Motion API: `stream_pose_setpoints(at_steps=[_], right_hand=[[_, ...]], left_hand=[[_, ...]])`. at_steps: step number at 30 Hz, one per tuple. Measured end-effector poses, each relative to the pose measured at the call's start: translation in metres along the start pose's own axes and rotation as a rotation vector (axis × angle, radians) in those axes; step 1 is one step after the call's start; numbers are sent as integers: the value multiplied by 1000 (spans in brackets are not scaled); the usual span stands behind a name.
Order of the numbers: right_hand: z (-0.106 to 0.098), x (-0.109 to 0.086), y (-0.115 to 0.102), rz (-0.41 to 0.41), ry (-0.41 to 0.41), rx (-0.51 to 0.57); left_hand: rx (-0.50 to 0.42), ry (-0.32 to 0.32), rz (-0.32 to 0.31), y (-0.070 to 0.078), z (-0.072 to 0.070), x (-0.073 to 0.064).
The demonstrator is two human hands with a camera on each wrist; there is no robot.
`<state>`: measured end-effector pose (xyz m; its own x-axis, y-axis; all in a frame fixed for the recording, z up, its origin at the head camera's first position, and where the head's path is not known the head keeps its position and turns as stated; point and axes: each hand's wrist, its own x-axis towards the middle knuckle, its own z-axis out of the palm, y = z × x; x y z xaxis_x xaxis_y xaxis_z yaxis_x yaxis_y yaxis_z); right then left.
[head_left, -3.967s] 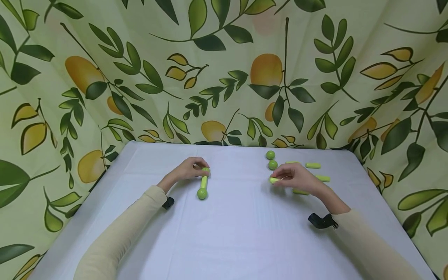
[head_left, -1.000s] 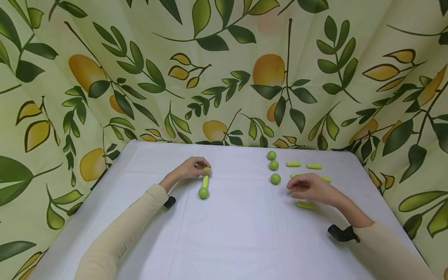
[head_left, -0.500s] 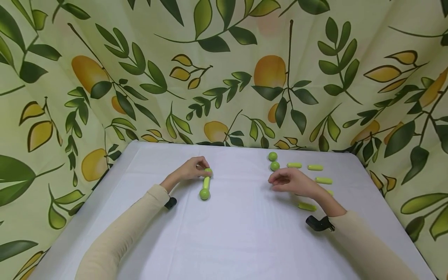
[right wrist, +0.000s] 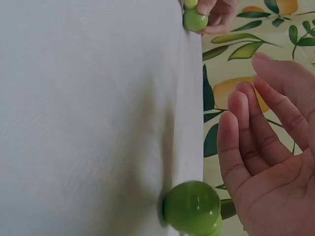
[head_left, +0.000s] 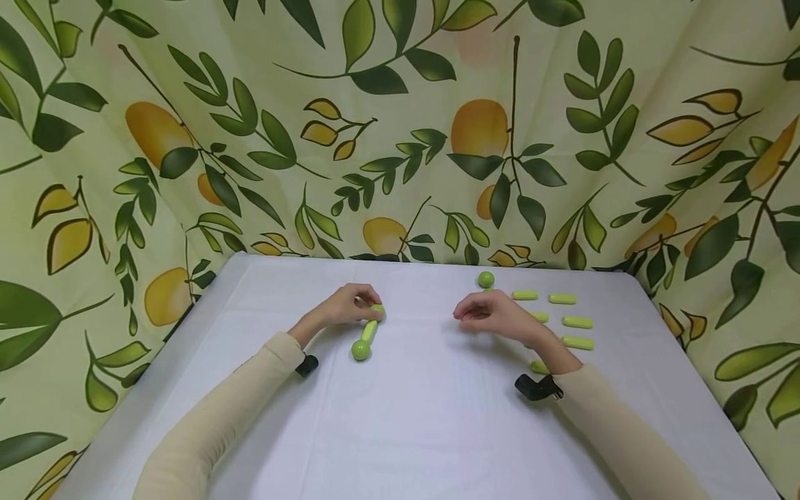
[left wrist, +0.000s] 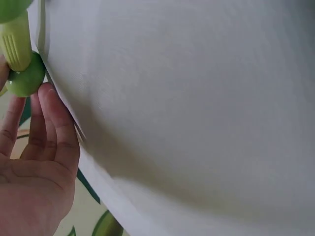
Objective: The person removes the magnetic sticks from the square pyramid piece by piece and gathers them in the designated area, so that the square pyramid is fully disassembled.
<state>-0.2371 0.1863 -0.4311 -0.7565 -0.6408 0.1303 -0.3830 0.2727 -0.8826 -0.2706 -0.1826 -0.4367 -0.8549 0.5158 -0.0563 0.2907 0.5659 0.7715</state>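
Observation:
A dumbbell-like piece, a yellow-green stick (head_left: 369, 332) with a green ball at each end, stands on the white table. My left hand (head_left: 346, 305) pinches its far ball (left wrist: 28, 79) between thumb and fingertips; the near ball (head_left: 360, 350) rests on the cloth. My right hand (head_left: 498, 318) hovers over the table to the right, holding nothing. Its fingers (right wrist: 234, 130) are loosely bent, thumb apart from them. Close to that hand, in the right wrist view, sits a loose green ball (right wrist: 192, 206) with another partly behind it. In the head view this hand covers part of the loose pieces.
At the back right lies one visible ball (head_left: 486, 279). Several loose sticks, among them a back stick (head_left: 562, 299) and a right-hand stick (head_left: 578, 343), lie beyond the right hand. A leaf-patterned curtain (head_left: 400, 139) hangs behind the white table (head_left: 400, 417).
My right hand has moved left from the sticks, past the balls, with nothing in it. My left hand has shifted slightly right, and the two-ball piece has tilted with its far end rightward.

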Motion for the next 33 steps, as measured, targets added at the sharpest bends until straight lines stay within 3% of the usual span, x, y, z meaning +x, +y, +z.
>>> stream_pose_setpoints(at_steps=[13, 16, 22, 25, 33], right_hand=[[18, 26, 1, 24, -5, 28], [20, 29, 1, 25, -9, 45], [23, 33, 1, 31, -18, 78], [24, 34, 1, 36, -23, 81], [31, 44, 7, 30, -23, 81]], left_hand=[[-15, -98, 79, 8, 16, 8], [-22, -108, 68, 11, 18, 7], [-17, -60, 1, 14, 16, -6], [3, -66, -13, 14, 15, -15], [19, -103, 51, 7, 6, -27]])
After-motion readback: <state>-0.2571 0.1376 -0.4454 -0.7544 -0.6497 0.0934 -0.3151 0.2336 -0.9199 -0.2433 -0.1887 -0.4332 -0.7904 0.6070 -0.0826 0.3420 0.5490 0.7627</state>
